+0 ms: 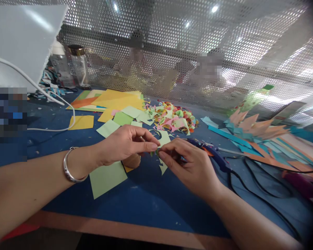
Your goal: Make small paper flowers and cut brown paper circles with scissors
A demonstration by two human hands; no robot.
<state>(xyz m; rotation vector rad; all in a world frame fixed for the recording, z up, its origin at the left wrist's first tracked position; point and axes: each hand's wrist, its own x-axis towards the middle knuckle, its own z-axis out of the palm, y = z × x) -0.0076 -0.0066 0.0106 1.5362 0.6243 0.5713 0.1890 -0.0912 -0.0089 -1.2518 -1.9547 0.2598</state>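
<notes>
A: In the head view, where was the green bit (153,152)?
B: Above the tabletop (146,211), between the fingertips: rightward from the left hand (122,144), leftward from the right hand (191,159). Neither hand was clearly nearer.
A: Its long axis?
B: Too small to tell.
A: And the hands?
B: Each had thumb and forefinger pinched together, and both seemed to grip the bit.
A: The count?
B: Two hands, one bit as far as showed, one bracelet (67,165) on the left wrist, one glue gun (221,162) just beside the right hand, two bottles (79,67) at the back. The heap (173,118) of scraps defied counting.
</notes>
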